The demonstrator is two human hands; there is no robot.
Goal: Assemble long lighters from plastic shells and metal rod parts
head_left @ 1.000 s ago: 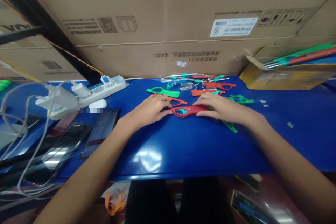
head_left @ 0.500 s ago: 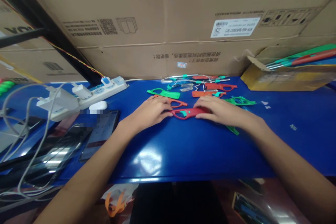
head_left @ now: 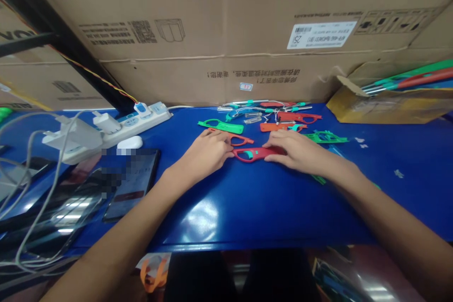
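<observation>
A red utility lighter body point(head_left: 259, 153) with a teal trigger lies level just above or on the blue table, its loop toward the left. My left hand point(head_left: 212, 152) pinches its left end between thumb and fingers. My right hand point(head_left: 293, 151) is closed round its right end and hides that part. An orange-red casing half point(head_left: 240, 139) lies behind, partly under my left fingers. A green casing half point(head_left: 222, 125) rests farther back. Beyond my right hand is an orange-red casing half point(head_left: 278, 127) with a teal piece at its right.
Metal lighter rods point(head_left: 244, 103) and red casing parts lie along the large cardboard box point(head_left: 219, 42). Green casings point(head_left: 327, 137) lie at right, before a small open carton point(head_left: 389, 107) of lighter parts. At left are a power strip point(head_left: 138, 125), chargers, cables and a phone point(head_left: 132, 188).
Both hands keep hold of the red lighter body, nearly in the same place. The view has shifted slightly.
</observation>
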